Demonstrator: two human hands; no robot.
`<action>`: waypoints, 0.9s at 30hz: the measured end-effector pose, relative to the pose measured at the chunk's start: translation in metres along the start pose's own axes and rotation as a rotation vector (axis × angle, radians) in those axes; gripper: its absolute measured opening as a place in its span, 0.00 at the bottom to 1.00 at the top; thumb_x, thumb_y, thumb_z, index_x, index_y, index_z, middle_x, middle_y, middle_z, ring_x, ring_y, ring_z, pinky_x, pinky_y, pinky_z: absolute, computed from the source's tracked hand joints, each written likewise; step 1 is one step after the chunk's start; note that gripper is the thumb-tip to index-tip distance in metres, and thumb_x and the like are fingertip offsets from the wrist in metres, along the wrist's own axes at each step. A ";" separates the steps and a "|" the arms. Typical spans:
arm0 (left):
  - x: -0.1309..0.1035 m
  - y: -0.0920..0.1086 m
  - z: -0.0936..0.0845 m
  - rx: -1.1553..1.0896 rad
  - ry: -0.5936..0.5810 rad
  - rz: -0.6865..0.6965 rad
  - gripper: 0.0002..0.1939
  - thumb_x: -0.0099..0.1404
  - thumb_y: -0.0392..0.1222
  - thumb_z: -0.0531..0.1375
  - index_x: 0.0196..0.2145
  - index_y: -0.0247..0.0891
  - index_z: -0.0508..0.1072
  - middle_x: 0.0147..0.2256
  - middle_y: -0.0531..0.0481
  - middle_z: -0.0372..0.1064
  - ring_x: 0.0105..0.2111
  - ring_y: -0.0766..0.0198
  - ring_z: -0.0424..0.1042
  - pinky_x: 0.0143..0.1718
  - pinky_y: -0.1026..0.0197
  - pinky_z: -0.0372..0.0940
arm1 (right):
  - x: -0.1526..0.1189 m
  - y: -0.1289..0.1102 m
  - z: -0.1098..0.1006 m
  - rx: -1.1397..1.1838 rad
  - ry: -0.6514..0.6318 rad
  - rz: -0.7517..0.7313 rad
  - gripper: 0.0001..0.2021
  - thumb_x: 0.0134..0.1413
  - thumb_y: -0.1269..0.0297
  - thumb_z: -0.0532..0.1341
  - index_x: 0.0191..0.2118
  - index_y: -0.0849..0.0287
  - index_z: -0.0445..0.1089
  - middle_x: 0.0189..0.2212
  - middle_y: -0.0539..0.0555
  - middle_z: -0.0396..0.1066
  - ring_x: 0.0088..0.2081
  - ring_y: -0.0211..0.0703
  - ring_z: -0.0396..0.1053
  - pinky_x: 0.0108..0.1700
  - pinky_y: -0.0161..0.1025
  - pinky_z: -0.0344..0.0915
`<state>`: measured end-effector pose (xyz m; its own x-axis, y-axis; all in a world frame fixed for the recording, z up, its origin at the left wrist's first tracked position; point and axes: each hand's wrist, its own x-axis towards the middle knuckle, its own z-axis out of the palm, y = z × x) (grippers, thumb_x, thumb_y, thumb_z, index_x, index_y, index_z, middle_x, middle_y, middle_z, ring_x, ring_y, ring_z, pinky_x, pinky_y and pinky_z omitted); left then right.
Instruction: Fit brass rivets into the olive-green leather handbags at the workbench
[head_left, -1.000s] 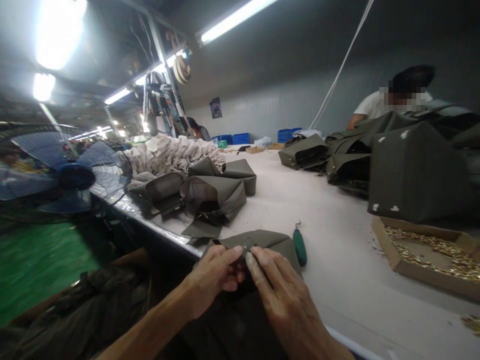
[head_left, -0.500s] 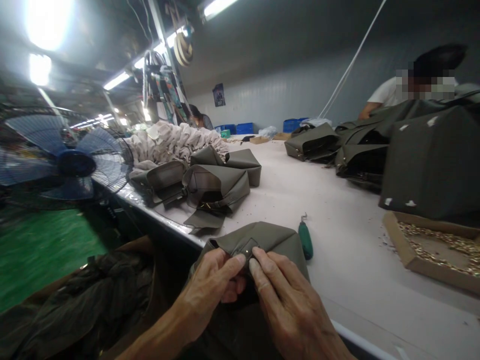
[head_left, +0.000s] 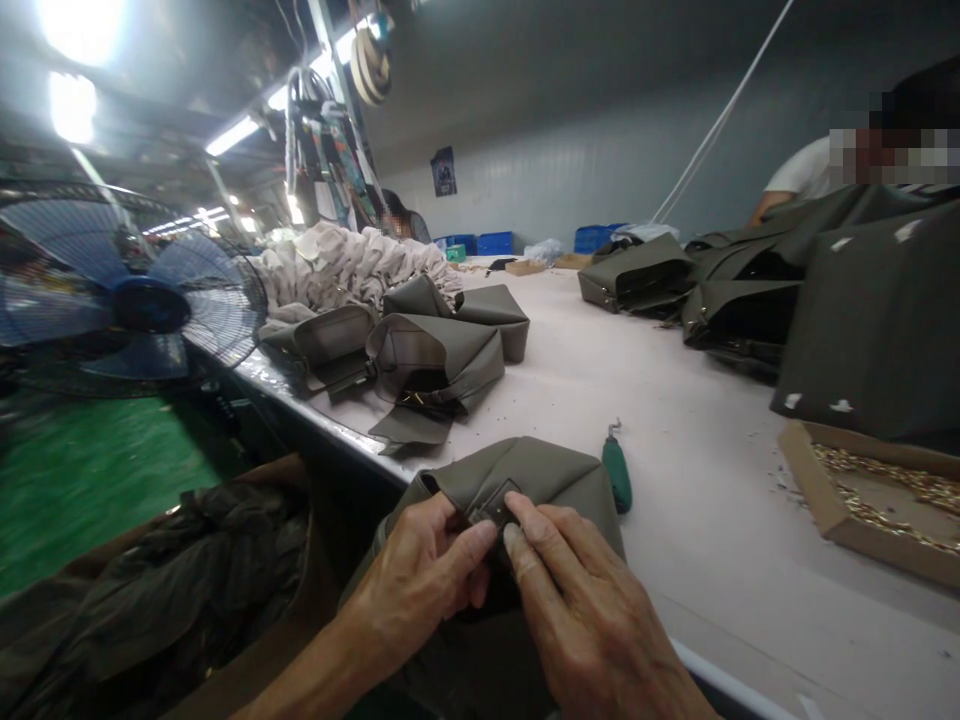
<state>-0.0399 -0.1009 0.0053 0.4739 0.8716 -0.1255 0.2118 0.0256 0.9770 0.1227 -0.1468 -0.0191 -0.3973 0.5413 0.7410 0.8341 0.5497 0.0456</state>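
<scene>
An olive-grey bag piece (head_left: 547, 465) lies over the table's near edge, with a small stitched tab on its upper face. My left hand (head_left: 420, 570) is closed on the bag's edge, thumb on top beside the tab and fingers curled beneath. From the other side my right hand (head_left: 585, 590) presses the tab with its fingertips, the fingers held together. Both sets of fingertips nearly meet at the tab. A green-handled hook tool (head_left: 616, 475) rests on the table just right of the bag.
More olive bags (head_left: 442, 365) and pale cloth (head_left: 352, 260) lie at the left. A cardboard tray (head_left: 832, 500) of brass-coloured parts and stacked bags (head_left: 862, 310) stand right, near a person (head_left: 802, 170). A fan (head_left: 150, 300) and dark-filled box (head_left: 300, 590) are left.
The view has shifted slightly. My left thumb has moved a little on the tab, and the small bright spot there no longer shows. Both hands stay on the bag.
</scene>
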 end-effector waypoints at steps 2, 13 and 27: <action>0.001 -0.001 -0.001 0.015 -0.005 0.000 0.19 0.64 0.54 0.55 0.40 0.33 0.68 0.19 0.54 0.61 0.17 0.72 0.55 0.18 0.69 0.49 | -0.001 0.000 -0.001 0.010 -0.014 -0.003 0.15 0.58 0.78 0.50 0.44 0.73 0.71 0.50 0.69 0.68 0.47 0.55 0.65 0.45 0.49 0.70; -0.001 0.002 0.025 -0.470 0.152 -0.004 0.11 0.62 0.45 0.60 0.41 0.37 0.71 0.33 0.52 0.64 0.31 0.71 0.61 0.36 0.69 0.62 | 0.007 0.007 -0.011 0.253 0.017 0.139 0.19 0.53 0.78 0.53 0.52 0.69 0.61 0.47 0.64 0.68 0.48 0.49 0.65 0.49 0.45 0.69; 0.061 0.015 0.068 -0.888 0.002 0.069 0.09 0.61 0.42 0.62 0.34 0.31 0.72 0.27 0.52 0.64 0.23 0.75 0.58 0.26 0.71 0.59 | 0.012 0.046 -0.020 0.165 0.151 0.560 0.17 0.54 0.69 0.57 0.50 0.65 0.65 0.41 0.59 0.72 0.40 0.45 0.71 0.40 0.40 0.72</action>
<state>0.0501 -0.0805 0.0010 0.4595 0.8860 -0.0619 -0.5581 0.3423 0.7559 0.1633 -0.1275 0.0055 0.1540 0.6870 0.7102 0.8255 0.3055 -0.4745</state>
